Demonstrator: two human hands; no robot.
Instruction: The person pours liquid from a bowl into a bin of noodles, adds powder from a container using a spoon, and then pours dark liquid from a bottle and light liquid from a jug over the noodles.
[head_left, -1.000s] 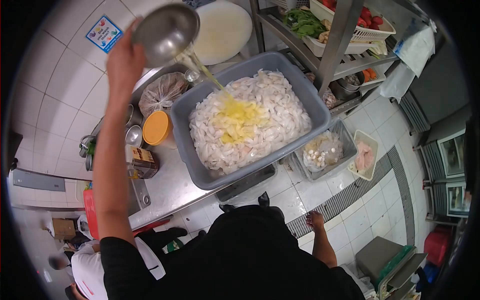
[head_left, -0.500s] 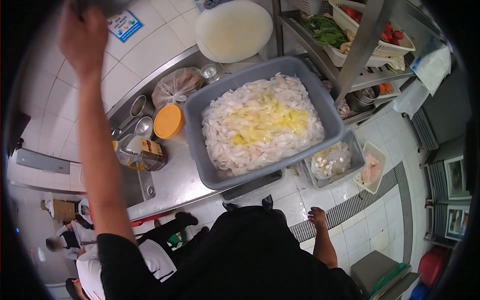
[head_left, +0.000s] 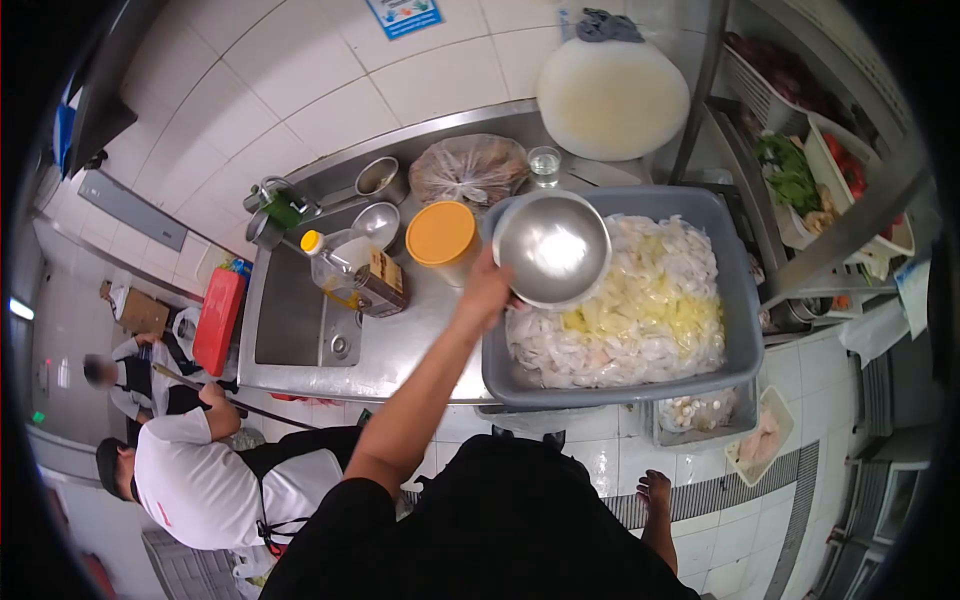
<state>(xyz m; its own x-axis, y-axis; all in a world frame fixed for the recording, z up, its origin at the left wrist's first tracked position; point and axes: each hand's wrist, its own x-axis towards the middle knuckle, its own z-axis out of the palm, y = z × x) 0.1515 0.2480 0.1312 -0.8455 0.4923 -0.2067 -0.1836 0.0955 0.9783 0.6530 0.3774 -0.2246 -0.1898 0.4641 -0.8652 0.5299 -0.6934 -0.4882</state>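
My left hand (head_left: 487, 290) grips the rim of a shiny metal bowl (head_left: 552, 250), tilted so that its round face shows. The bowl is above the left part of a big grey tub (head_left: 625, 393), hiding some of what lies there. Pale, wet raw strips (head_left: 670, 290) fill the tub, with yellow liquid over their middle. Low on the right, my right hand (head_left: 655, 488) hangs beside my body, fingers apart and holding nothing. Left of the tub stand a tub with an orange lid (head_left: 443, 234) and a jug with a yellow cap (head_left: 355, 275).
A sink (head_left: 300, 320) is at the counter's left. Behind are a bagged food item (head_left: 468, 168), a small glass (head_left: 544, 165) and a white cutting board (head_left: 615, 98). Shelves with vegetable baskets (head_left: 800, 190) stand right. A co-worker in a white shirt (head_left: 200, 475) is at lower left.
My left hand has come down from the upper left to above the tub, with the metal bowl now plainly in it. The view has swung left; my right hand still hangs low.
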